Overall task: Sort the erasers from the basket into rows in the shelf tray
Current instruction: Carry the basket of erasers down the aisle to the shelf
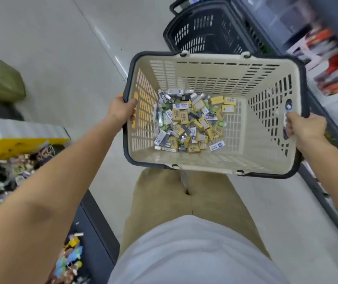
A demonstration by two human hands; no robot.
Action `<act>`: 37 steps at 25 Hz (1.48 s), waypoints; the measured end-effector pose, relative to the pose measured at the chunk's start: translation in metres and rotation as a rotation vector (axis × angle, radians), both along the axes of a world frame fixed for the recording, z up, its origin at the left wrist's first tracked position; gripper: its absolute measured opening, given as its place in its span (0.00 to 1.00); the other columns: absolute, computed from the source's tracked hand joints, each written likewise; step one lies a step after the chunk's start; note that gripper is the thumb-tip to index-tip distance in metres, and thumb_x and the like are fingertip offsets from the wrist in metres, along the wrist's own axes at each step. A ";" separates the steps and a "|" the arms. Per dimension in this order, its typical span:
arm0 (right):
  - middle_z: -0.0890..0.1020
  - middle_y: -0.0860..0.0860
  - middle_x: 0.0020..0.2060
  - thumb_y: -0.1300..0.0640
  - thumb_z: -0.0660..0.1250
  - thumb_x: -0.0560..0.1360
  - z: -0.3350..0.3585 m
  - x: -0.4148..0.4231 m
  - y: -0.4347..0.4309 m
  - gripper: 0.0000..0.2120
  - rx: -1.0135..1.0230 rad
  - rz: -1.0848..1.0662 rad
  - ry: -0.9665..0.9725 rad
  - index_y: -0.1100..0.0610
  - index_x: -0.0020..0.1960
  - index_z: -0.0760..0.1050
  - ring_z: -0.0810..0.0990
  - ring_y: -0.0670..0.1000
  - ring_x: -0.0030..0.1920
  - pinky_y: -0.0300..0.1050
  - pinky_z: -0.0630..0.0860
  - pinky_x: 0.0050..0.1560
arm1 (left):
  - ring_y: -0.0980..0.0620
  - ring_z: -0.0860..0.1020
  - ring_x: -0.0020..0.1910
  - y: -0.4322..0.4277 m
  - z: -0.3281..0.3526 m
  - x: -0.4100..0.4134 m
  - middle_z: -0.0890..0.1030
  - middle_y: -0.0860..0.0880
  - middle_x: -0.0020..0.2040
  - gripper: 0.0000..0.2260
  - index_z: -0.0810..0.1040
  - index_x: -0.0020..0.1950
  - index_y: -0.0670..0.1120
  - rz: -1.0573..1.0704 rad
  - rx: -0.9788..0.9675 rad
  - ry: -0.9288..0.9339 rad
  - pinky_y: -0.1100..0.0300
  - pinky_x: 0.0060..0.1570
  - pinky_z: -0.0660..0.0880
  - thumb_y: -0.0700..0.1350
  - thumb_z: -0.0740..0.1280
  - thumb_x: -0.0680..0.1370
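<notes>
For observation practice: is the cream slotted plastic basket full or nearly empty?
Mostly empty: yellow and white boxed erasers lie only on the cream basket floor.

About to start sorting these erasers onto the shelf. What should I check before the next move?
1. Left hand grips the basket by its left rim: ok.
2. Right hand grips the right rim: ok.
3. Erasers all lie inside on the basket floor: ok.
4. A hand free to pick: not ok, both are busy.
5. Shelf tray located: cannot tell, the shelf at right is blurred.
6. Floor ahead: not ok, black baskets stand just beyond.
</notes>
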State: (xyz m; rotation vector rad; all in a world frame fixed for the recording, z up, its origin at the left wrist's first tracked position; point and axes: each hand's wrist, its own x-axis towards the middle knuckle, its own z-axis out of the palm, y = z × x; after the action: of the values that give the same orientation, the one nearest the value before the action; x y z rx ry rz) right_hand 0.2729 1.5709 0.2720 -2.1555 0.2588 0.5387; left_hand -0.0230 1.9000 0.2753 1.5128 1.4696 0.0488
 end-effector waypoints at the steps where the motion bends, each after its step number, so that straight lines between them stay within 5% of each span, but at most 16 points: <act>1: 0.73 0.52 0.26 0.59 0.66 0.70 0.002 0.009 0.015 0.11 0.008 -0.028 0.002 0.56 0.31 0.70 0.67 0.41 0.15 0.31 0.64 0.18 | 0.54 0.70 0.17 0.021 0.003 0.017 0.72 0.46 0.29 0.10 0.70 0.36 0.44 -0.024 0.003 0.006 0.58 0.28 0.71 0.45 0.63 0.76; 11: 0.72 0.45 0.14 0.57 0.66 0.69 -0.011 0.140 0.146 0.09 0.018 -0.223 0.076 0.58 0.31 0.72 0.67 0.42 0.14 0.33 0.65 0.17 | 0.48 0.70 0.23 0.194 0.000 0.218 0.71 0.46 0.29 0.10 0.69 0.35 0.43 -0.143 0.100 0.065 0.59 0.27 0.69 0.45 0.62 0.75; 20: 0.73 0.50 0.23 0.51 0.69 0.69 -0.023 0.184 0.207 0.15 -0.085 -0.558 0.094 0.55 0.27 0.70 0.69 0.42 0.16 0.34 0.66 0.18 | 0.47 0.72 0.23 0.311 0.004 0.399 0.73 0.45 0.29 0.11 0.69 0.33 0.45 -0.500 0.162 0.078 0.56 0.30 0.71 0.45 0.64 0.74; 24: 0.73 0.52 0.22 0.50 0.69 0.68 -0.055 0.169 0.237 0.16 -0.085 -0.775 0.103 0.55 0.26 0.70 0.69 0.46 0.19 0.39 0.67 0.22 | 0.47 0.70 0.24 0.350 -0.026 0.474 0.72 0.46 0.26 0.11 0.69 0.32 0.45 -0.658 0.084 0.082 0.55 0.31 0.69 0.45 0.63 0.74; 28: 0.73 0.45 0.15 0.54 0.68 0.67 -0.073 0.156 0.268 0.11 -0.008 -0.953 0.134 0.56 0.28 0.72 0.68 0.42 0.15 0.32 0.63 0.18 | 0.47 0.71 0.24 0.374 -0.059 0.526 0.72 0.46 0.25 0.10 0.69 0.33 0.44 -0.787 0.045 0.146 0.58 0.32 0.69 0.43 0.62 0.74; 33: 0.72 0.44 0.14 0.55 0.69 0.67 -0.127 0.157 0.275 0.11 -0.042 -0.985 0.207 0.56 0.28 0.72 0.68 0.41 0.14 0.32 0.63 0.17 | 0.57 0.71 0.18 0.368 -0.131 0.544 0.74 0.46 0.29 0.08 0.70 0.35 0.44 -0.760 -0.040 0.218 0.61 0.29 0.71 0.38 0.62 0.75; 37: 0.77 0.48 0.21 0.53 0.70 0.66 -0.191 0.155 0.261 0.09 -0.081 -0.981 0.287 0.57 0.31 0.76 0.73 0.45 0.20 0.38 0.72 0.25 | 0.51 0.73 0.27 0.355 -0.204 0.539 0.76 0.47 0.31 0.06 0.71 0.37 0.43 -0.795 -0.047 0.277 0.61 0.32 0.71 0.38 0.62 0.74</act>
State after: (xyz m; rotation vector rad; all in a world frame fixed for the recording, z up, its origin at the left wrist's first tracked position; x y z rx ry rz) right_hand 0.4282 1.8318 0.0811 -1.7271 1.4090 0.2447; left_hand 0.5160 2.2553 0.0715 2.0184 0.9633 -0.6850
